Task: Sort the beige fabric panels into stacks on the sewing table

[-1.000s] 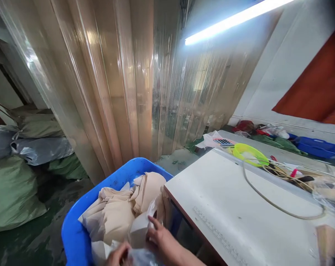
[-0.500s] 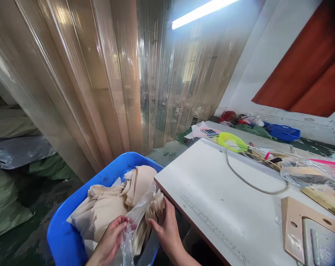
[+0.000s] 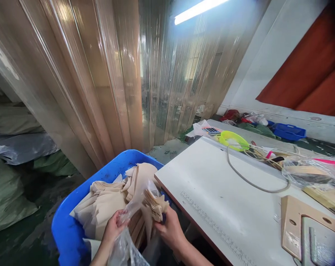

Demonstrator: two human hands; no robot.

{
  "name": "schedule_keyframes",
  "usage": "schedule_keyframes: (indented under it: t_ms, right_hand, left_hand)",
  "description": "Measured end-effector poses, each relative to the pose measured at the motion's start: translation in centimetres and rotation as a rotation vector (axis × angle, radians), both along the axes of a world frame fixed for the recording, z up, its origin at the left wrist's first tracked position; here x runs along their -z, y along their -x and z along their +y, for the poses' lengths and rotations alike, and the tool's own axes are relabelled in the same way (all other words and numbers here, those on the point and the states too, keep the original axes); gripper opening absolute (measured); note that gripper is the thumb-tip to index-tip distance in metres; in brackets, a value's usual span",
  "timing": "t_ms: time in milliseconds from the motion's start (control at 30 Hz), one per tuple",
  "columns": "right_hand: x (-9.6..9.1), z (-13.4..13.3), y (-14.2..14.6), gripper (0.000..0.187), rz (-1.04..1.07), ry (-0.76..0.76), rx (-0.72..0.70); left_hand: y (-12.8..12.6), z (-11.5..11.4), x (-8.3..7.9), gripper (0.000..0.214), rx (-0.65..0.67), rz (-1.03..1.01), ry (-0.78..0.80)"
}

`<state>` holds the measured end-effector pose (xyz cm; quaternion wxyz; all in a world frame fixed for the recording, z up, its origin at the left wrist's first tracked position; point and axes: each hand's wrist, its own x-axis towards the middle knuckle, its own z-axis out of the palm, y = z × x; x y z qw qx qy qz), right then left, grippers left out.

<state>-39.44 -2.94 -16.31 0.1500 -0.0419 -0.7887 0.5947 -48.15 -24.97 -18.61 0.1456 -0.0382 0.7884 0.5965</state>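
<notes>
Just above the right-hand part of the blue tub (image 3: 63,229), the head view shows both hands close together. The left hand (image 3: 113,226) pinches a clear plastic bag (image 3: 125,249) between thumb and fingers, with no visible gap in the grip. The bag hangs down in front of the tub's contents, and a thin stretch of it runs from the left fingers up towards the bundle. The right hand (image 3: 171,226) has its fingers closed around one end of a bundle of beige pieces (image 3: 155,204), which leans up and to the left over the tub, its layers fanned at the edge.

Inside the tub lie more stacks of beige sheets (image 3: 109,207), some upright, some tilted against each other. To the tub's right stands a white table (image 3: 200,177), its corner close by the rim; whether they touch I cannot tell. Farther right of the tub, a grey cord (image 3: 256,188) curves across the tabletop, and beyond it, away from the tub, sits a yellow-green basket (image 3: 225,142). Behind the tub hangs a plastic curtain (image 3: 114,92), and to its left green sacks (image 3: 6,195) rest on the floor.
</notes>
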Motion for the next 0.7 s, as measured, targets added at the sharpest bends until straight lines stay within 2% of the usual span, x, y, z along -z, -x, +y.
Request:
schedule_keyframes:
  t_ms: [100, 167, 267, 333, 400, 467, 567, 633, 700]
  right_hand:
    - [-3.2, 2.6, -2.0, 0.031, 0.020, 0.245, 0.065]
    - [-4.5, 4.8, -3.4, 0.033, -0.040, 0.434, 0.104]
    - [-5.0, 8.1, -4.9, 0.040, -0.109, 0.771, 0.208]
    - [-5.0, 10.1, -5.4, 0.040, -0.144, 1.002, 0.344]
    - [-5.3, 12.4, -5.8, 0.039, -0.109, 1.166, 0.486]
    - [-5.8, 15.2, -6.3, 0.035, 0.030, 1.235, 0.653]
    - [-6.2, 20.0, -7.7, 0.023, 0.188, 1.215, 0.902]
    - [-5.5, 22.3, -9.2, 0.016, 0.103, 1.215, 1.010]
    - [-4.3, 23.2, -11.2, 0.009, -0.028, 1.220, 1.042]
  left_hand:
    - [0.7, -0.4, -0.2, 0.045, 0.000, 0.108, 0.191]
    - [0.7, -0.5, -0.2, 0.045, 0.029, 0.148, 0.295]
    - [0.4, 0.0, -0.1, 0.048, 0.141, 0.167, 0.332]
    - [0.2, 0.8, 0.0, 0.049, 0.214, 0.163, 0.343]
    - [0.1, 1.4, -0.2, 0.053, 0.260, 0.178, 0.393]
    - [-0.1, 1.6, -0.5, 0.064, 0.283, 0.218, 0.459]
    - [-0.6, 0.9, -1.0, 0.073, 0.328, 0.248, 0.525]
    - [-1.2, 0.2, -1.0, 0.086, 0.425, 0.243, 0.578]
    - [-1.9, -0.4, -0.5, 0.101, 0.517, 0.236, 0.635]
